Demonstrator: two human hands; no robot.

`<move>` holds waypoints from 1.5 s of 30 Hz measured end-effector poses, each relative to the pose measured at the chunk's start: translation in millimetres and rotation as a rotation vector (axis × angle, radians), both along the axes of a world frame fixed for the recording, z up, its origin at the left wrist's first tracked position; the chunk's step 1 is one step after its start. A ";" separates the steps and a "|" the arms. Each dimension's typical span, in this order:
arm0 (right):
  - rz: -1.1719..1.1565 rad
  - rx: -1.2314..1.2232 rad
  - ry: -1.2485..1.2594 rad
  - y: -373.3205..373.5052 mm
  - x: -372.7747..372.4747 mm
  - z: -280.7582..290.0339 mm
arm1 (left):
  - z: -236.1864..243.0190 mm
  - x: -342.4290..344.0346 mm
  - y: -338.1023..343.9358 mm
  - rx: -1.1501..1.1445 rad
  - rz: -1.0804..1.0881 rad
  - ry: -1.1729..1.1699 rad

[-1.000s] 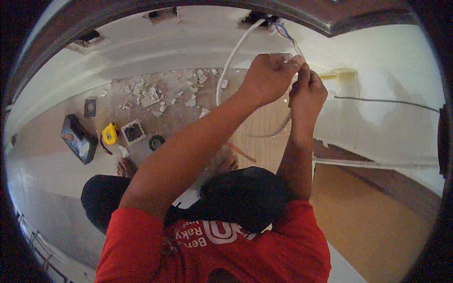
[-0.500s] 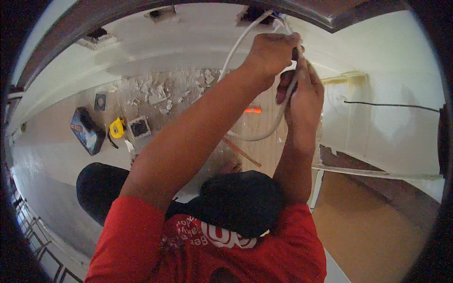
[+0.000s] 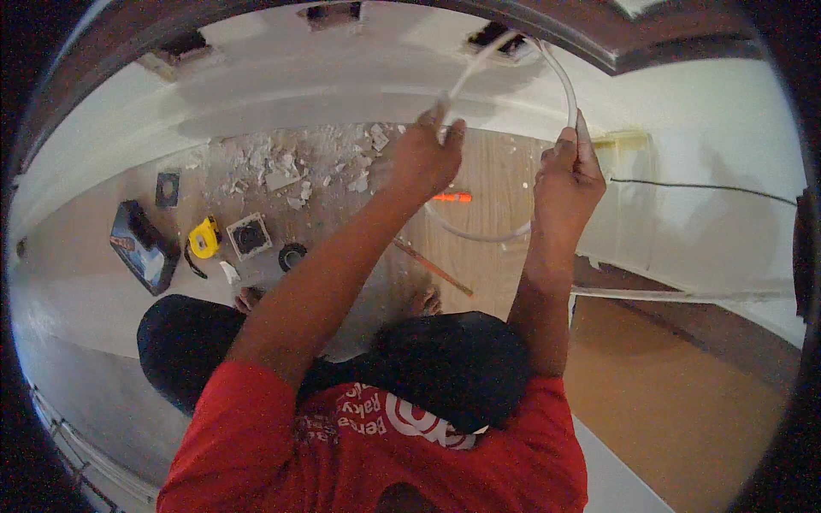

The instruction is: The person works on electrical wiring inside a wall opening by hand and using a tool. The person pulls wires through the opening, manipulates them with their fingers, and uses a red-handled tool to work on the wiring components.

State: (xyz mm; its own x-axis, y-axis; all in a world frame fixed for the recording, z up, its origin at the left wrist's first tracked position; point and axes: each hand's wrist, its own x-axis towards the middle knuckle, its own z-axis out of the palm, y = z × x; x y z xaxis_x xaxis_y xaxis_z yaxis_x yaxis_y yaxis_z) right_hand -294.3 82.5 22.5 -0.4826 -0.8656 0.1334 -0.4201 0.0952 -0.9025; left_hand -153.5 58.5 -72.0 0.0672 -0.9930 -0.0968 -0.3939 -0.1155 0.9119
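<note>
Half a second ago close together, now spread apart along the white cable (image 3: 568, 81) looping below the wall opening (image 3: 487, 36): closed around its right side with the right hand (image 3: 568, 186); at its left with the left hand (image 3: 424, 160) partly curled, too blurred to tell any grip. On the floor (image 3: 496, 265), pale rubble (image 3: 282, 171), yellow tape measure (image 3: 204, 239), black tape roll (image 3: 286, 253) newly uncovered. At right, pale wall (image 3: 710, 145).

Floor (image 3: 486, 267) with rubble (image 3: 285, 175), tape measure (image 3: 204, 239)
</note>
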 end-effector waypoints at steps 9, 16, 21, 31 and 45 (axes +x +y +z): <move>0.373 -0.282 0.511 -85.7 0.4 -29.5 | -4.9 -11.6 -28.1 0.148 -0.386 0.044; 0.324 -0.268 0.568 -108.6 -10.9 -45.7 | -1.1 -3.2 -27.4 0.186 -0.404 0.112; 0.375 -0.383 0.733 -102.6 22.0 -51.1 | -5.4 0.1 -28.6 0.173 -0.404 0.152; 0.333 -0.474 0.933 -121.1 24.1 -61.9 | 17.3 13.8 -17.9 0.153 -0.313 0.157; 0.434 -0.147 0.641 -125.2 22.6 -53.9 | 34.1 56.5 -12.1 -0.208 0.424 0.413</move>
State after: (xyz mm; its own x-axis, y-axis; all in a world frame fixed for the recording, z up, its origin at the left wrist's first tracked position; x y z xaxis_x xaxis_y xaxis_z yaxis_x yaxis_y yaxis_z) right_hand -271.6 -42.7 -31.4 0.1041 -0.9110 0.3991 -0.8353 -0.2979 -0.4620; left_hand -97.0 46.4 -37.9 0.4575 -0.8892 -0.0066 0.0368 0.0115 0.9993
